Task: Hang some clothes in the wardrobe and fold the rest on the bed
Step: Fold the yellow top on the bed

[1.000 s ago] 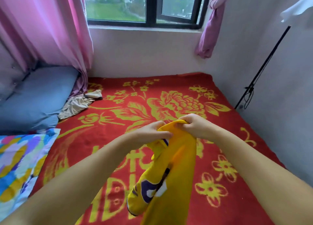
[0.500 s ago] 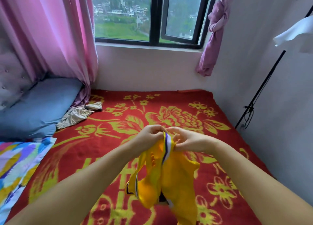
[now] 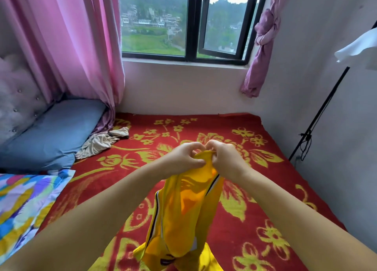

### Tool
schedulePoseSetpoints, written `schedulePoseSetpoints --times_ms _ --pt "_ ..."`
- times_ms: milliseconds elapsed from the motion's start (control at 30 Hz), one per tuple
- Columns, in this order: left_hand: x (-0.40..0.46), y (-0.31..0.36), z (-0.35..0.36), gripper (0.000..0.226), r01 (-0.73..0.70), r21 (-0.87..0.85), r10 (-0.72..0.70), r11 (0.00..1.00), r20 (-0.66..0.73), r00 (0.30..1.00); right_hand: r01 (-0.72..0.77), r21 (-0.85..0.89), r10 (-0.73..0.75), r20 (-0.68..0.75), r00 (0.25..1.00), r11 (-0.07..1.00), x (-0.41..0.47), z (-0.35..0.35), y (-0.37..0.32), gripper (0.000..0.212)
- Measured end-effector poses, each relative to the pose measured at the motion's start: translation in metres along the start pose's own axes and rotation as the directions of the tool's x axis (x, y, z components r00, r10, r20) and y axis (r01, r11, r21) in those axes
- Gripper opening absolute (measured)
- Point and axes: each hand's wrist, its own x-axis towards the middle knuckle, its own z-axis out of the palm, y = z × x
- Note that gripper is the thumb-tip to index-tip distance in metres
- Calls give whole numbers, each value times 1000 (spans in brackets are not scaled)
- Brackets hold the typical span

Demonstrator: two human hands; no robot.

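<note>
A yellow sleeveless jersey (image 3: pixel 183 213) with dark and white trim hangs in the air above the bed (image 3: pixel 265 189), which is covered by a red blanket with yellow flowers. My left hand (image 3: pixel 181 158) and my right hand (image 3: pixel 226 158) sit close together at chest height, both pinching the jersey's top edge between thumb and fingers. The cloth droops down from them, and its lower end is bunched near the bottom of the view. A crumpled beige garment (image 3: pixel 102 142) lies on the blanket by the pillow.
A blue pillow (image 3: pixel 53 132) lies at the bed's left end against a padded headboard. A multicoloured sheet (image 3: pixel 22 205) covers the near left. Pink curtains (image 3: pixel 67 42) flank the window. A black stand (image 3: pixel 318 117) with a cable leans along the right wall.
Both hands rose with the jersey and shifted their grip along its top edge, letting more of the cloth hang down. The view tilted up toward the window.
</note>
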Motion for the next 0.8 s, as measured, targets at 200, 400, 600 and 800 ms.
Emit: schedulePoseSetpoints --times_ms 200,400,600,800 --pt "-10 -39 -59 8 180 347 -110 920 -212 971 25 -217 -43 -78 996 976 17 -34 28 29" --pt "-13 -64 -99 23 346 266 -201 900 -450 870 3 -468 56 111 992 884 26 -30 47 32" --pt "-17 -74 -125 23 358 213 -192 909 -549 813 -106 -560 184 85 979 822 33 -42 62 24" --pt "-19 -30 -112 25 153 247 8 957 -548 837 -215 -434 344 243 907 875 37 -47 50 35"
